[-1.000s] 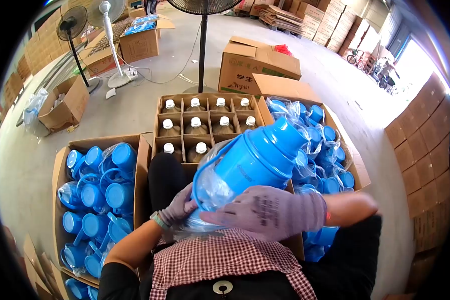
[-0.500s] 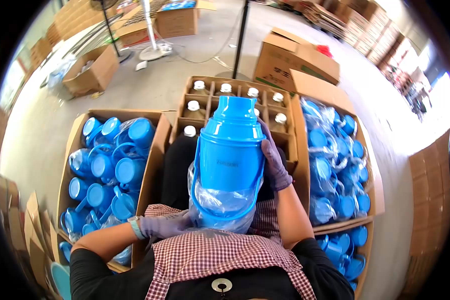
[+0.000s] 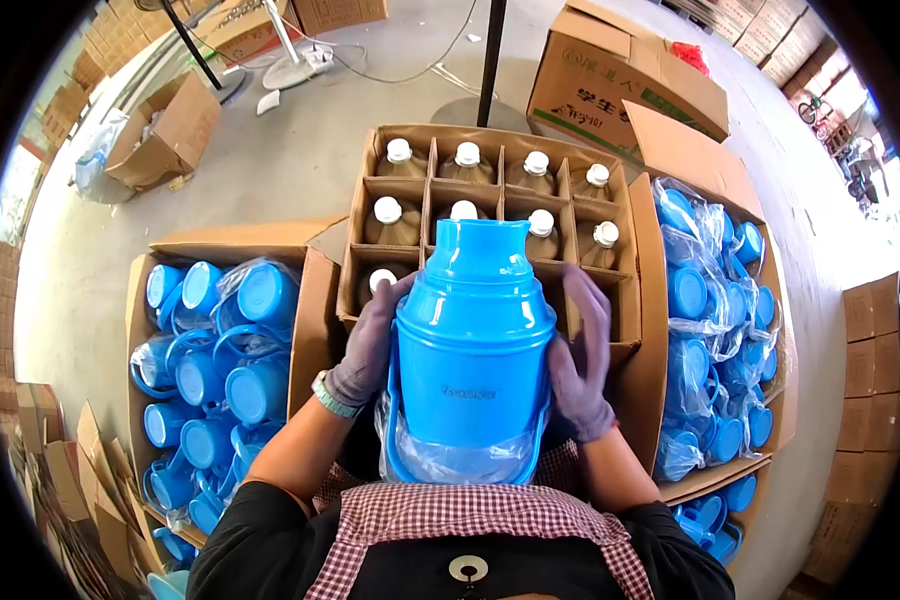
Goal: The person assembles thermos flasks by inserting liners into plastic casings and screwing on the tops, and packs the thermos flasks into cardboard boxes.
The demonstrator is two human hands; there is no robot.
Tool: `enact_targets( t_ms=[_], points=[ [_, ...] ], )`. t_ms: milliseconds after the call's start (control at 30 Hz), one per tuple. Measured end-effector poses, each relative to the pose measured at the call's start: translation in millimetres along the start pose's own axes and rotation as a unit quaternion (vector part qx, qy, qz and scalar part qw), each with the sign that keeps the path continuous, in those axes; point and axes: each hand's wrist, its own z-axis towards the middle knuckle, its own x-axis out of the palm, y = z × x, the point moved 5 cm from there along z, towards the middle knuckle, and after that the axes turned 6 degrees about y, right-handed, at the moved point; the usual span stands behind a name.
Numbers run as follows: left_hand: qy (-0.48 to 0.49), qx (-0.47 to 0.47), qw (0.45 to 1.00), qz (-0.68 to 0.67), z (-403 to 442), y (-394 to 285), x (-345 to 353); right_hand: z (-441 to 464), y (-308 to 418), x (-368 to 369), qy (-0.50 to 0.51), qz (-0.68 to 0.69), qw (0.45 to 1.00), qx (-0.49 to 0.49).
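A blue thermos flask casing (image 3: 475, 345) stands in front of my lap, its neck up and tilted away from me. Clear plastic film (image 3: 460, 455) wraps its lower part, and a blue carrying handle hangs down around it. My gloved left hand (image 3: 372, 345) lies along the casing's left side, gripping it there. On the right side, my gloved right hand (image 3: 585, 365) has its fingers stretched out and apart, with the thumb near the casing's wall. Behind the casing is a divided carton (image 3: 490, 135) with several white-capped bottles (image 3: 399, 152) in its compartments.
To the left, a carton (image 3: 315, 330) holds several blue casings or jugs (image 3: 263, 290). Bagged blue ones (image 3: 688, 292) fill a carton (image 3: 655, 400) on the right. A printed box (image 3: 610, 95) and a black pole (image 3: 491, 60) stand beyond. Flattened cardboard (image 3: 95, 480) leans at lower left.
My left hand has come up from the lap to the casing's left side. My right hand's fingers have spread away from the casing. The view has shifted slightly.
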Motion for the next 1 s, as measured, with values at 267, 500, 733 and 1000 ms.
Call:
enact_targets(
  t_ms=[267,500,733,1000],
  points=[
    [0.219,0.370,0.744,0.511,-79,-68,63,2,-67,14,0.162,0.166,0.936,0.264],
    [0.138,0.290,0.835,0.447,-56,-59,51,2,-18,12,0.086,0.167,0.974,0.127],
    [-0.082,0.195,0.949,0.233,-39,-36,30,11,37,10,0.092,0.002,0.986,-0.142],
    [-0.075,0.184,0.950,0.239,-43,-46,32,20,33,-7,0.102,0.022,0.982,-0.159]
  ],
)
